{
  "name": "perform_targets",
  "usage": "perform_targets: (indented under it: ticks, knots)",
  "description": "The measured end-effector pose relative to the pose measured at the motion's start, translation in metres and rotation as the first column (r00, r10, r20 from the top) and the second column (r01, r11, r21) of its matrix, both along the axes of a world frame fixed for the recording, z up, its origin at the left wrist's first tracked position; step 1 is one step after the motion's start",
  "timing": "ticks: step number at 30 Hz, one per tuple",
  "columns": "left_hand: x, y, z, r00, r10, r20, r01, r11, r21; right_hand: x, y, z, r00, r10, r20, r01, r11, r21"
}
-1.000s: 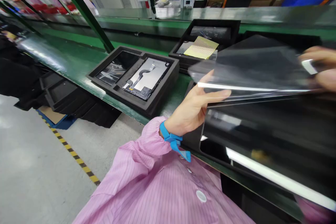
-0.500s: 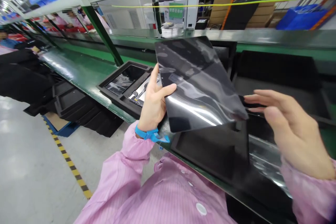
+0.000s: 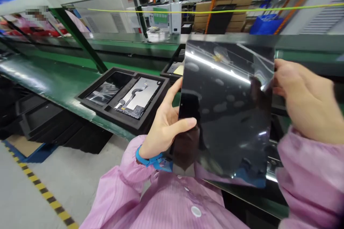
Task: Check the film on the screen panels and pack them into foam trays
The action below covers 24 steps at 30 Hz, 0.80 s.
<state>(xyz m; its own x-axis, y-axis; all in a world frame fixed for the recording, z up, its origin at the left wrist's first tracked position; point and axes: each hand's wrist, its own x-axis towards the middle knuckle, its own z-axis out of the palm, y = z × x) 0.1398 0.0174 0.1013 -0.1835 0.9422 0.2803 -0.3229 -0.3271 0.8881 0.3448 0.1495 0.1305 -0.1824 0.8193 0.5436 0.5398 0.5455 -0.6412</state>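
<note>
I hold a glossy black panel [image 3: 225, 114] upright in front of me, its shiny face toward the camera and covered with a clear film that lifts at the top right corner. My left hand [image 3: 168, 125] grips its left edge, thumb on the front, a blue strap on the wrist. My right hand [image 3: 303, 103] is closed on the panel's top right edge where the film peels. Behind the panel a black foam tray [image 3: 123, 96] lies on the green belt [image 3: 53, 78], holding a dark screen part and a panel back with a flex cable.
A second black tray with a yellow sheet [image 3: 178, 68] sits farther along the belt, partly hidden by the panel. Stacked empty black trays [image 3: 34, 121] stand on the floor under the belt at left. A green post [image 3: 80, 43] rises from the line. People in pink work at far left.
The panel has swung from lying tilted over the bench to standing upright facing me. My right hand, open and off it half a second ago, now grips its top right edge.
</note>
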Motion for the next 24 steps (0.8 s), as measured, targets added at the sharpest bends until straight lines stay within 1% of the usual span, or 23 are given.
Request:
perform_targets:
  ticks: [1,2,3,4,5,6,7,8,9,10,11,12,13,14,15,17,18,19,20,24]
  knots:
    - [0.002,-0.001,-0.002,0.998,-0.059,-0.003,0.059,0.998,-0.026,-0.001,0.008,0.002,0.997,-0.07,0.031,0.069,0.997,0.023]
    - [0.004,-0.003,-0.004,0.994,-0.109,-0.004,0.108,0.993,-0.045,-0.001,0.013,0.003,0.979,-0.179,0.094,0.172,0.982,0.071]
    - [0.005,-0.004,-0.006,0.99,-0.141,-0.002,0.141,0.988,-0.058,-0.001,0.016,0.003,0.933,-0.31,0.185,0.286,0.947,0.147]
    - [0.006,-0.004,-0.006,0.988,-0.156,0.003,0.156,0.985,-0.069,0.001,0.015,0.002,0.855,-0.433,0.285,0.372,0.895,0.245]
    - [0.007,-0.004,-0.007,0.986,-0.165,0.01,0.165,0.983,-0.081,0.003,0.013,0.001,0.771,-0.518,0.37,0.406,0.848,0.34]
    - [0.008,-0.004,-0.007,0.986,-0.168,0.019,0.169,0.981,-0.092,0.005,0.009,-0.001,0.709,-0.553,0.438,0.387,0.824,0.413]
    - [0.009,-0.003,-0.008,0.986,-0.167,0.028,0.169,0.98,-0.103,0.007,0.006,-0.003,0.692,-0.536,0.484,0.327,0.83,0.452]
    - [0.01,-0.002,-0.009,0.986,-0.164,0.037,0.167,0.979,-0.113,0.01,0.003,-0.004,0.723,-0.46,0.516,0.234,0.865,0.444]
    - [0.011,-0.001,-0.01,0.985,-0.167,0.047,0.172,0.978,-0.118,0.012,0.001,-0.006,0.774,-0.359,0.522,0.143,0.901,0.408]
    - [0.011,0.0,-0.011,0.983,-0.174,0.056,0.18,0.977,-0.119,0.014,0.002,-0.007,0.824,-0.283,0.49,0.095,0.923,0.373]
    - [0.012,0.001,-0.013,0.982,-0.18,0.063,0.186,0.976,-0.117,0.016,0.004,-0.008,0.863,-0.246,0.441,0.095,0.937,0.337]
    - [0.013,0.002,-0.015,0.98,-0.186,0.066,0.192,0.975,-0.115,0.019,0.008,-0.008,0.885,-0.249,0.393,0.135,0.945,0.297]
    - [0.014,0.002,-0.016,0.98,-0.19,0.065,0.197,0.974,-0.114,0.022,0.013,-0.008,0.889,-0.277,0.365,0.194,0.949,0.247]
    - [0.015,0.002,-0.017,0.979,-0.195,0.059,0.2,0.973,-0.114,0.025,0.018,-0.008,0.882,-0.293,0.369,0.241,0.953,0.181]
    - [0.015,0.002,-0.018,0.979,-0.198,0.051,0.202,0.972,-0.117,0.028,0.022,-0.008,0.876,-0.268,0.401,0.251,0.963,0.094]
    - [0.016,0.001,-0.019,0.977,-0.209,0.04,0.212,0.968,-0.131,0.033,0.026,-0.006,0.871,-0.126,0.474,0.195,0.976,-0.099]
    - [0.016,0.001,-0.02,0.976,-0.215,0.039,0.219,0.966,-0.141,0.035,0.026,-0.005,0.871,-0.072,0.486,0.168,0.973,-0.157]
    - [0.017,0.001,-0.02,0.974,-0.222,0.04,0.226,0.962,-0.151,0.036,0.024,-0.005,0.875,-0.035,0.483,0.143,0.972,-0.189]
    - [0.018,0.001,-0.021,0.973,-0.229,0.041,0.233,0.96,-0.157,0.036,0.022,-0.005,0.882,-0.027,0.47,0.134,0.971,-0.196]
    - [0.02,0.002,-0.024,0.972,-0.231,0.036,0.234,0.958,-0.164,0.04,0.014,-0.004,0.879,-0.102,0.465,0.195,0.968,-0.158]
